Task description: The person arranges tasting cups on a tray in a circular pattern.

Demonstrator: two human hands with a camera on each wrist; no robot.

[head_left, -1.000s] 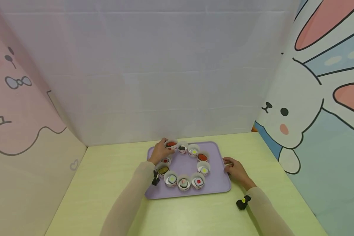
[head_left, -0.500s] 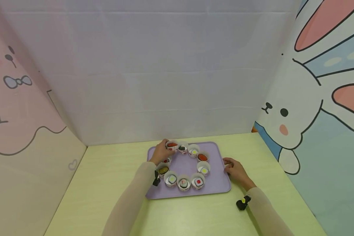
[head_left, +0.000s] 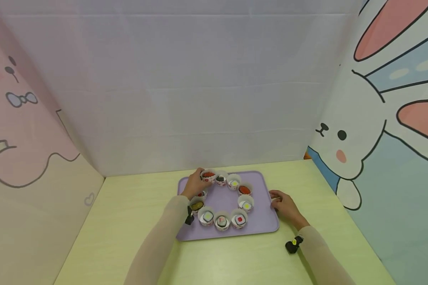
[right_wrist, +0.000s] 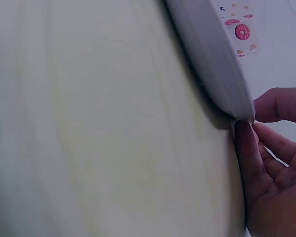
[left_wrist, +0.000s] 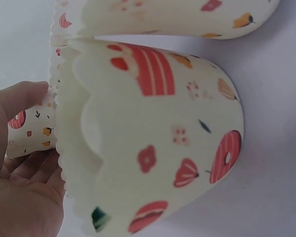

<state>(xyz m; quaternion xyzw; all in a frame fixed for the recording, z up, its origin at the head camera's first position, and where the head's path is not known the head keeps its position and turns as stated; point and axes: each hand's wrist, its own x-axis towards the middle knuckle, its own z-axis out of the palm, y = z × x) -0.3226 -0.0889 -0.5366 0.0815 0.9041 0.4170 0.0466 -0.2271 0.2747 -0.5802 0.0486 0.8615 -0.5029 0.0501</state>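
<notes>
My left hand (head_left: 195, 185) grips a printed paper baking cup (head_left: 208, 180) holding a red-topped sushi piece, at the back left of the ring of cups. In the left wrist view thumb and fingers hold that cup (left_wrist: 29, 131) from both sides, behind a much nearer cup (left_wrist: 153, 123) with a scalloped rim. The held cup is right beside a cup with a dark filling (head_left: 221, 179). My right hand (head_left: 286, 205) pinches the right edge of the lilac tray (head_left: 264, 198); the right wrist view has its fingertips at the tray rim (right_wrist: 212, 59).
Several more cups with sushi pieces form the ring, among them a red-topped one (head_left: 245, 190) and one with a red centre (head_left: 239, 219). The tray lies on a pale yellow table (head_left: 128, 221), with a white sheet (head_left: 199, 99) behind and printed cartoon sheets at both sides.
My left hand has shifted the held cup slightly to the right and nearer to me, closer to its neighbour. The right hand stays at the tray's edge.
</notes>
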